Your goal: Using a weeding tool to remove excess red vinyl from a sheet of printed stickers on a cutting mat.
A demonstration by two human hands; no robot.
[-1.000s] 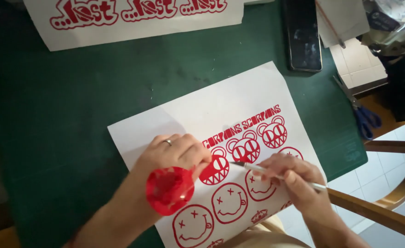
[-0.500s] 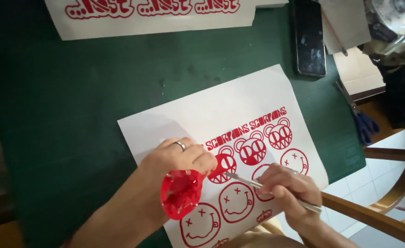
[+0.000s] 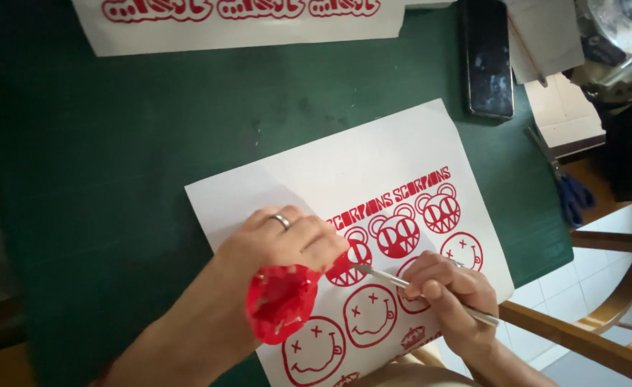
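Observation:
A white sheet (image 3: 373, 154) with red cut-out bear heads, smiley faces and lettering lies on a dark green mat (image 3: 115, 165). My left hand (image 3: 287, 240), with a ring on one finger, presses on the sheet beside a red bear head and holds a crumpled wad of peeled red film (image 3: 280, 301) under the palm. My right hand (image 3: 445, 287) grips a thin silver pointed tool (image 3: 380, 274) like a pen. Its tip touches the red bear head just below my left fingers.
A second white sheet with red lettering (image 3: 244, 18) lies at the mat's far edge. A black phone (image 3: 486, 57) rests at the upper right, blue-handled scissors (image 3: 563, 186) at the right edge. A wooden chair arm (image 3: 581, 337) shows at the lower right.
The view has shifted, so the sheet sits further right and lower. My right hand has brought the tool's tip leftwards onto the bear head near my left fingers.

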